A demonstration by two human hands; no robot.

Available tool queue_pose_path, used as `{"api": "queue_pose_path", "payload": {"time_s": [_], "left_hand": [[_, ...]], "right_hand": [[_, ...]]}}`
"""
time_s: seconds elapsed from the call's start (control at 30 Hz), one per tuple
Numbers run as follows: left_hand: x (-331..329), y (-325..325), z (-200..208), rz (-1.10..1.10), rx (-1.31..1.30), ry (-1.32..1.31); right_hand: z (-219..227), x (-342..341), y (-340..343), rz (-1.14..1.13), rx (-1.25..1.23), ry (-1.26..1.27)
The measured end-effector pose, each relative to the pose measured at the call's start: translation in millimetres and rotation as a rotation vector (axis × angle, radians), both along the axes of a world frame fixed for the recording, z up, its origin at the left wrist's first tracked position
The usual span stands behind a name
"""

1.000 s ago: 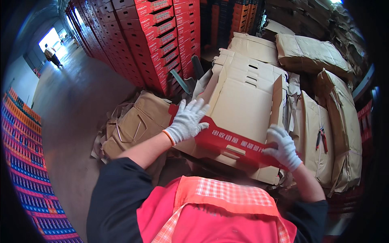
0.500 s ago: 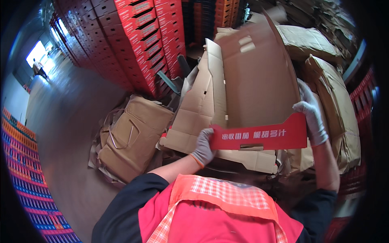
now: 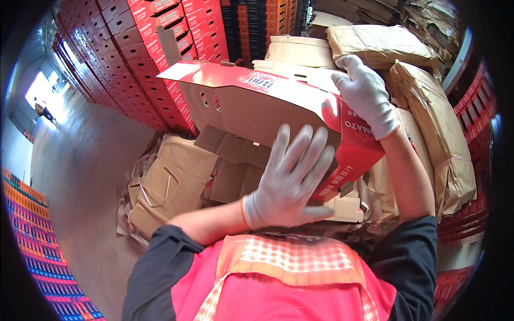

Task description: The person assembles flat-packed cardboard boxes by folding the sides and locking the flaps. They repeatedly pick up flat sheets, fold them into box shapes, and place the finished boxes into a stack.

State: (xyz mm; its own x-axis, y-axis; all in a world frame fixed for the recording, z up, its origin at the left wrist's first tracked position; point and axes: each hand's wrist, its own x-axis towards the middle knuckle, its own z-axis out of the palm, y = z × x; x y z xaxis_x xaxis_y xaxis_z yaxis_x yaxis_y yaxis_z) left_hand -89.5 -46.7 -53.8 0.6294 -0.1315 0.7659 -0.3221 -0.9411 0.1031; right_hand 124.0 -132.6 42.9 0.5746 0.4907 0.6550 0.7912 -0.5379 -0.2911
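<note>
A red printed cardboard box (image 3: pixel 262 109), plain brown inside, is tilted in front of me with its walls folded up. My right hand (image 3: pixel 369 99), in a pale knitted glove, grips its upper right corner, fingers over the red edge. My left hand (image 3: pixel 292 179), gloved alike, is held before the near side of the box. Its fingers are stretched out and spread, with nothing in them; whether the palm touches the cardboard I cannot tell. Part of the box's brown inside lies hidden behind this hand.
Brown paper-wrapped bundles (image 3: pixel 436 134) lie at the right and back. Another wrapped bundle (image 3: pixel 166 174) is on the floor at the left. Tall stacks of red boxes (image 3: pixel 123 59) rise at the back left; colourful stacked crates (image 3: pixel 45 251) stand at the left edge. A person (image 3: pixel 44 109) is far off.
The flat cardboard has been raised, turned and folded into a box shape. My left hand has let go of the red edge and opened; my right hand has moved up and left.
</note>
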Motion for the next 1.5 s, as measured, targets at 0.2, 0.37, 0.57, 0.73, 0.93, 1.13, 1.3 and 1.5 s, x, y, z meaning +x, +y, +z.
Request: {"api": "queue_pose_path", "payload": {"time_s": [0.2,0.37,0.57,0.73,0.93,1.13,1.3,1.5], "left_hand": [[94.2,32.0,101.4,0.034,0.039,0.487],[105.4,46.0,106.5,-0.103,0.035,0.567],[98.4,51.5,95.4,-0.148,0.025,0.573],[84.7,44.5,76.7,-0.139,-0.063,0.384],[89.4,58.9,68.1,-0.434,-0.593,0.107],[90.6,90.6,35.3,-0.528,-0.769,-0.036],[1.0,103.5,-1.2,-0.412,-0.241,-0.062],[-78.4,97.5,-24.1,-0.122,-0.739,-0.090]], "right_hand": [[3.5,-6.0,-28.5,0.203,-0.012,-0.063],[19.7,4.1,-63.2,0.084,-0.073,0.144],[19.1,17.0,-56.9,0.286,-0.410,-0.074],[5.1,16.3,-1.1,0.241,-0.574,-0.042],[3.6,2.2,8.0,0.247,-0.158,0.209],[4.2,-36.3,10.7,0.415,-0.310,0.142],[-0.9,29.7,-33.7,0.382,0.014,0.512],[-127.1,62.1,-113.7,0.366,0.522,1.401]]}}
